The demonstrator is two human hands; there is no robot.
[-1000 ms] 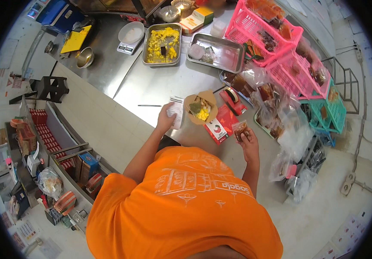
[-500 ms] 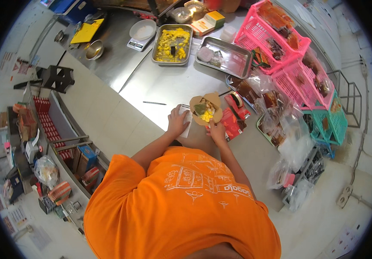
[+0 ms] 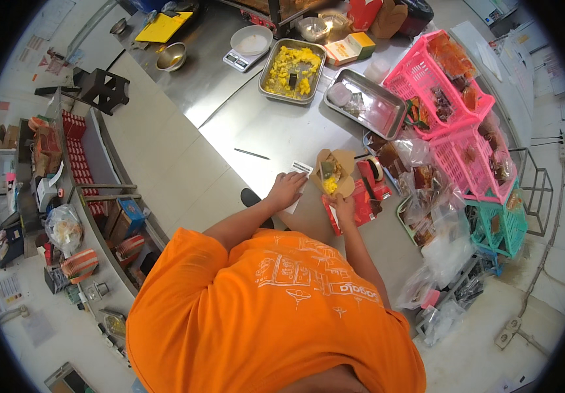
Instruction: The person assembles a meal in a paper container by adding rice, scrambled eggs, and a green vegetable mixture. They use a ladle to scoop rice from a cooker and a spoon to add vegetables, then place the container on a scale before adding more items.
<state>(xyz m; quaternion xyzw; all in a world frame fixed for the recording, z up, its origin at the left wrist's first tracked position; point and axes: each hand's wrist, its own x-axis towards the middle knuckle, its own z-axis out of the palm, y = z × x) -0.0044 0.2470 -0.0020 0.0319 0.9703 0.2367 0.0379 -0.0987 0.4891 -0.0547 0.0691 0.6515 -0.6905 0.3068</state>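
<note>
A brown paper takeout box [image 3: 323,161] stands with its flaps folded out on the steel table. Inside it lie yellow scrambled egg [image 3: 330,185] and some darker food with a greenish piece. My right hand [image 3: 343,209] grips the box's near edge, its fingers closed there. To the left, my left hand [image 3: 286,189] rests with fingers stretched over a white printed slip [image 3: 301,169], pressing it on the table. Red flat packaging [image 3: 361,200] lies just right of the box, under a roll of tape [image 3: 376,169]. A dark pen [image 3: 251,154] lies beyond my left hand.
A steel tray of yellow egg [image 3: 292,71], a second steel tray [image 3: 365,103] and a kitchen scale [image 3: 243,59] stand at the far side. Pink baskets [image 3: 469,157] and bagged sauces [image 3: 426,177] crowd the right. A black stool [image 3: 104,92] stands left, below the table.
The whole view has turned, so the table things sit farther right. The box looks tipped slightly more toward the right hand. Both hands keep their places on slip and box.
</note>
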